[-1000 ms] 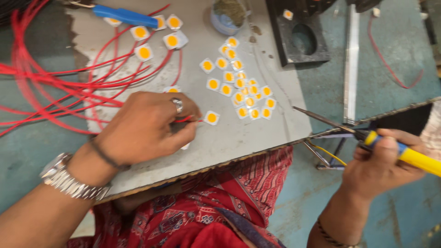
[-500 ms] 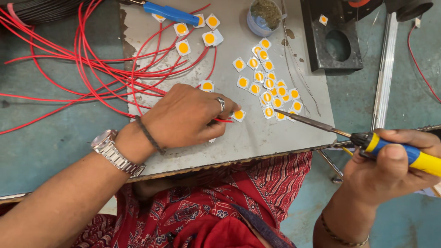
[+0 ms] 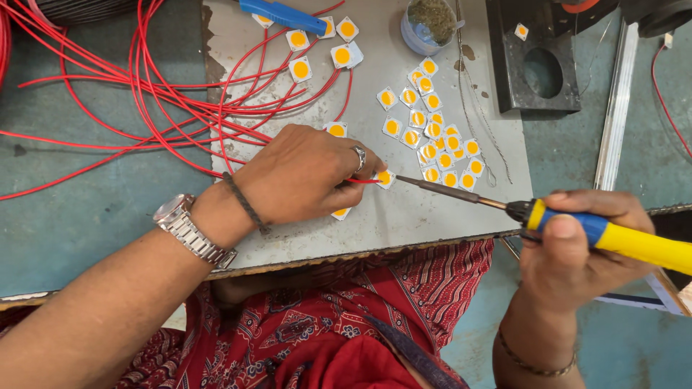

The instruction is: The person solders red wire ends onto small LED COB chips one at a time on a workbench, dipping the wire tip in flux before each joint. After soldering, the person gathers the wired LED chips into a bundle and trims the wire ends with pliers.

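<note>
Mid-frame my left hand point(image 3: 306, 173) pinches red wire point(image 3: 358, 181) onto LED chip point(image 3: 385, 177), right hand point(image 3: 577, 245) gripping soldering iron point(image 3: 613, 234); joint looks underway, tip needs steadiness.

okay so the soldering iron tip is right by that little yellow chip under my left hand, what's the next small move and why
Probably ease the soldering iron tip the last bit onto the edge of the yellow LED chip where the red wire ends. The left hand is pinning wire and chip to the board, and the tip, held in the right hand, sits just beside the chip.
</note>
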A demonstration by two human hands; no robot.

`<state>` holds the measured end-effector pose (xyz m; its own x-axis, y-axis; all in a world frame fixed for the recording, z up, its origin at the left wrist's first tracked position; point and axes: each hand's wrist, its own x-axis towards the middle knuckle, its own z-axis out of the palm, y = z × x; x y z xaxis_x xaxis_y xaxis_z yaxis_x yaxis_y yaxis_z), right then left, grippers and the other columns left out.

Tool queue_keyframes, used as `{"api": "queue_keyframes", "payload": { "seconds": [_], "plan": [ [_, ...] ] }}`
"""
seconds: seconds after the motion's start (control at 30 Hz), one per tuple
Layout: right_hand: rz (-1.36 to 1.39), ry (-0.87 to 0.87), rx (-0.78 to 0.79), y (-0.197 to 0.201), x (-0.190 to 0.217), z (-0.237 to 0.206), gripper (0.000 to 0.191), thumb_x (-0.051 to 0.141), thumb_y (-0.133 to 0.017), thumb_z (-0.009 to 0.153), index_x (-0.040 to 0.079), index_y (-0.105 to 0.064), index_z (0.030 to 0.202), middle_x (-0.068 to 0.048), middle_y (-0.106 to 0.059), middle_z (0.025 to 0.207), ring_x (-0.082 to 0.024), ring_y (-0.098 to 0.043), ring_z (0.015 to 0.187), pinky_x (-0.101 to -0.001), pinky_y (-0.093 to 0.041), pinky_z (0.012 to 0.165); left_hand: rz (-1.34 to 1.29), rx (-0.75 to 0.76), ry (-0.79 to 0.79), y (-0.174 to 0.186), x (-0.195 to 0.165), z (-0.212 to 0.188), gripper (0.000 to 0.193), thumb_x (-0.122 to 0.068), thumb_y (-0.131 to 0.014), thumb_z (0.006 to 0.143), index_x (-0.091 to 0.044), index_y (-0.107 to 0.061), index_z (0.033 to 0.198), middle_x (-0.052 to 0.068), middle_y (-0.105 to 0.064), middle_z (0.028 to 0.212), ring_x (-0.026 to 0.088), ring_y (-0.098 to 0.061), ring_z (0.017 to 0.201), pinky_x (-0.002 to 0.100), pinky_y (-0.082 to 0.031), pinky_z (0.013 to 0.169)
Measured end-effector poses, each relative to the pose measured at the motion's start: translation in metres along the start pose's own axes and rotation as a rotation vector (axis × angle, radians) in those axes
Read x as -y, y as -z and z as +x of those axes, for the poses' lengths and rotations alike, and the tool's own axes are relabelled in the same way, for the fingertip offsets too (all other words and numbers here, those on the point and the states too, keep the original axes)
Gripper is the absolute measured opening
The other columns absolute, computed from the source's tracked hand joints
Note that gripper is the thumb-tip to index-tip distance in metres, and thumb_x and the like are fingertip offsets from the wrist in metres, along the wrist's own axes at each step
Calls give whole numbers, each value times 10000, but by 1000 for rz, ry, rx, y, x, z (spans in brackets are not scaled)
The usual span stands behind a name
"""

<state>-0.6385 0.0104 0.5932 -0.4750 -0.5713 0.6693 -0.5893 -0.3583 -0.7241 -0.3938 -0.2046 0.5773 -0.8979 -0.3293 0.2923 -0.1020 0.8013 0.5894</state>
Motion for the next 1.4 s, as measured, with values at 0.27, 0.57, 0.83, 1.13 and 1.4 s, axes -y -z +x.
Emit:
{"api": "queue_keyframes", "payload": {
  "seconds": [0.27,0.57,0.83,1.13,1.4],
  "plan": [
    [-141,-35,203,-7,10,14,388,337,-844,1027,-9,-668,1014,-64,-692,925,-96,-648,744,-180,-514,708,1,4,3,-1,-1,14,287,-201,-676,804,-139,-764,1070,64,-741,884,311,-688,744,477,-484,615],
    [-108,-52,356,-6,13,44,341,281,-790,1017,-27,-645,1010,-94,-688,884,-101,-633,712,-199,-519,686,9,-1,-10,-4,0,34,293,-197,-695,795,-134,-747,1076,73,-727,881,325,-685,763,489,-485,631],
    [-95,-52,449,-3,16,64,290,245,-753,973,-20,-638,995,-81,-664,789,-104,-607,621,-202,-474,607,18,10,-9,-7,-3,47,302,-197,-694,798,-131,-743,1088,68,-726,896,321,-688,782,485,-491,630],
    [-45,-52,317,12,8,61,348,270,-808,1047,-39,-649,1027,-97,-685,903,-131,-639,730,-214,-515,711,13,12,-5,-8,-8,54,282,-209,-695,802,-134,-747,1068,76,-720,876,322,-688,782,489,-493,650],
    [-116,-77,322,16,1,74,370,304,-838,1024,-29,-678,997,-80,-694,897,-99,-642,738,-180,-507,708,-3,-9,-12,-11,-9,65,243,-216,-688,803,-127,-746,1022,80,-724,891,330,-686,791,492,-491,650]
  ]
}}
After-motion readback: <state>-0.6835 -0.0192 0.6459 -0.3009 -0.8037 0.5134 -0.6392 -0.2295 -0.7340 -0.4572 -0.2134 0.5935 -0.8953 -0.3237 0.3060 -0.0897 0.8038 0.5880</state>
